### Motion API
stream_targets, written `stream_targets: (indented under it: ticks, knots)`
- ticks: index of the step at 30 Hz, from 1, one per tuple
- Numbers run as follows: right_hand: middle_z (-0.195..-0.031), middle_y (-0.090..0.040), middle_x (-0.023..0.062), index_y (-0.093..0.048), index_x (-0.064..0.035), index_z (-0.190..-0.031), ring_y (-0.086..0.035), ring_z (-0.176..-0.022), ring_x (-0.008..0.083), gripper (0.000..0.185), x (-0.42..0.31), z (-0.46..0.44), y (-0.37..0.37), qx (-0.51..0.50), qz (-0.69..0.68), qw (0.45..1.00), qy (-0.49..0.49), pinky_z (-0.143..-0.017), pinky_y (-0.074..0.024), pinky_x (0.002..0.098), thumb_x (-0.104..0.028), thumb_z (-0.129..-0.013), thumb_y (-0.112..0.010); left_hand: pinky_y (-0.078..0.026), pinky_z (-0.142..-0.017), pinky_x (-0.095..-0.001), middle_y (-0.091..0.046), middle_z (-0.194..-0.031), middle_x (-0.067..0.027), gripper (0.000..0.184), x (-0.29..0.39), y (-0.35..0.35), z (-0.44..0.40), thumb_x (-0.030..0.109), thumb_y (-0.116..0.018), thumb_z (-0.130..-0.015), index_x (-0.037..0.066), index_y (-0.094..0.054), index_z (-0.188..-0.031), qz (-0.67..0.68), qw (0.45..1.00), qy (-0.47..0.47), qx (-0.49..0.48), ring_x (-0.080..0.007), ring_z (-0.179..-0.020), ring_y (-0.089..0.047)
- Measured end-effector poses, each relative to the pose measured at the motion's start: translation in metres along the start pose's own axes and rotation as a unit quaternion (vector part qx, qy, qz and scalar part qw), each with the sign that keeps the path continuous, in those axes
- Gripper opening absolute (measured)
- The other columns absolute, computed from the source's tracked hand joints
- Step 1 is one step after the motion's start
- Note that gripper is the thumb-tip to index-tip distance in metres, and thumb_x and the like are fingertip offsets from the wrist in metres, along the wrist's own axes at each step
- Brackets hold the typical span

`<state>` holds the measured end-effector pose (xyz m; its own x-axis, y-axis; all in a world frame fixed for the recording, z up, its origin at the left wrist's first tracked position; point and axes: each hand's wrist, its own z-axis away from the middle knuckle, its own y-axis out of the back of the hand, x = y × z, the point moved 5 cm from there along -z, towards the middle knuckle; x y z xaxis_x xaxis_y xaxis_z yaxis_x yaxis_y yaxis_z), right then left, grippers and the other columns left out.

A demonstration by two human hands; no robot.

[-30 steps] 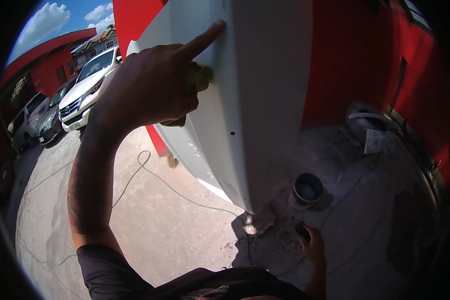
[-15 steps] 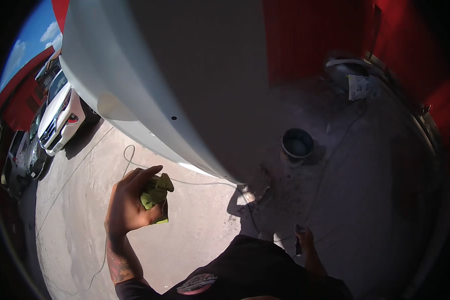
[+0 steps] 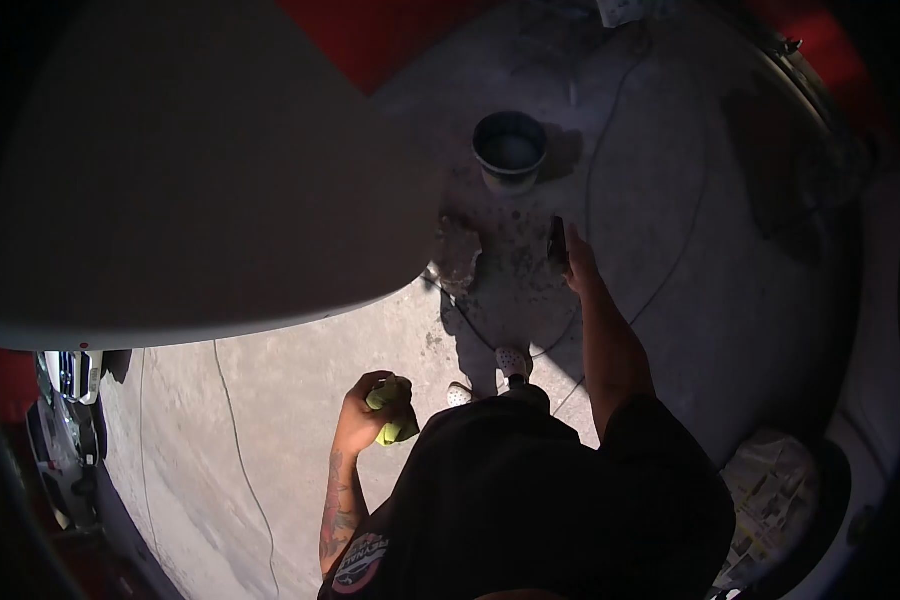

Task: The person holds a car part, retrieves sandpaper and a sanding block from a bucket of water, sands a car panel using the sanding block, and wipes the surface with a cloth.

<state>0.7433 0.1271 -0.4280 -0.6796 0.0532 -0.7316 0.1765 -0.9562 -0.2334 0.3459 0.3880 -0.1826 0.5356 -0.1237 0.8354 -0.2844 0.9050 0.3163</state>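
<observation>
My left hand (image 3: 361, 415), low over the sunlit ground, is wrapped round a crumpled green cloth (image 3: 396, 408). Out ahead in the shade, my right hand (image 3: 578, 262) grips a dark, flat block-like object (image 3: 557, 240); the shadow hides its exact kind. Just beyond that hand, a dark bucket (image 3: 510, 180) stands on the floor with cloudy liquid inside. A large, smooth curved panel (image 3: 220, 190), mostly in shadow with a pale lower edge, fills the upper left. Neither hand touches the panel.
Thin cables or hoses (image 3: 238, 430) run over the concrete. Parked vehicles (image 3: 65, 440) stand at far left. A newspaper-covered piece (image 3: 770, 500) lies at lower right. Red surfaces (image 3: 370, 35) rise behind. My feet in light clogs (image 3: 513, 360) are below me.
My view has swung right and down. My left hand has lowered away from the panel, still with the cloth. My right arm has stretched forward toward the bucket with the dark object.
</observation>
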Motion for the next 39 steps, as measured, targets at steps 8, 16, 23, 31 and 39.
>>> stream_targets:
  ticks: [8,16,23,31,39]
  knots:
    - [-0.151,-0.035,0.0169,-0.018,-0.0156,-0.155,-0.043,-0.133,0.0270,0.080,-0.030,0.155,-0.138,-0.258,0.170,0.949,0.062,-0.102,-0.0411,0.0442,-0.045,-0.095,-0.062,-0.052,-0.091,-0.0346,-0.064,-0.115,-0.0130,0.047,0.014,-0.075,-0.092,0.026,-0.066,-0.093,0.000,-0.051,-0.130,0.228,0.971,-0.012,-0.071,-0.0207,-0.106,-0.063]
    - [-0.128,-0.049,0.0110,-0.030,-0.0121,-0.146,-0.058,-0.111,0.0226,0.090,-0.003,0.143,-0.075,-0.199,-0.048,0.978,0.039,-0.087,-0.0554,0.0380,-0.001,-0.073,-0.082,-0.047,-0.099,-0.0368,-0.055,-0.133,-0.0159,0.060,0.039,-0.201,-0.189,0.033,-0.051,-0.100,0.004,-0.032,-0.148,0.138,0.977,-0.027,-0.160,-0.0256,-0.120,-0.056]
    - [-0.121,-0.058,0.0093,-0.046,-0.0073,-0.137,-0.062,-0.105,0.0221,0.065,-0.106,0.054,0.018,-0.279,-0.124,0.951,-0.040,-0.086,-0.0549,0.0368,-0.001,-0.079,-0.072,-0.044,-0.096,-0.0485,-0.052,-0.137,-0.0205,0.076,0.206,-0.248,-0.250,0.028,-0.070,-0.080,0.009,-0.038,-0.147,-0.437,0.850,-0.283,-0.082,-0.0368,-0.121,-0.052]
    - [-0.114,-0.059,0.0085,-0.051,-0.0056,-0.128,-0.062,-0.100,0.0188,0.049,-0.215,-0.005,-0.014,-0.400,-0.161,0.890,-0.151,-0.084,-0.0527,0.0331,-0.010,-0.084,-0.072,-0.024,-0.114,-0.0611,-0.025,-0.159,-0.0096,0.089,0.304,-0.266,-0.362,0.041,-0.078,-0.070,0.024,-0.039,-0.148,-0.586,0.531,-0.612,-0.024,-0.0360,-0.148,-0.021]
    - [-0.108,-0.062,0.0090,-0.055,-0.0028,-0.122,-0.062,-0.099,0.0197,0.057,-0.346,-0.084,-0.079,-0.387,0.189,0.896,-0.107,-0.084,-0.0513,0.0329,-0.013,-0.073,-0.082,-0.036,-0.115,-0.0481,-0.050,-0.141,-0.0141,0.066,0.417,-0.230,-0.463,0.026,-0.072,-0.073,0.012,-0.052,-0.134,-0.497,0.538,-0.658,-0.178,-0.0286,-0.135,-0.045]
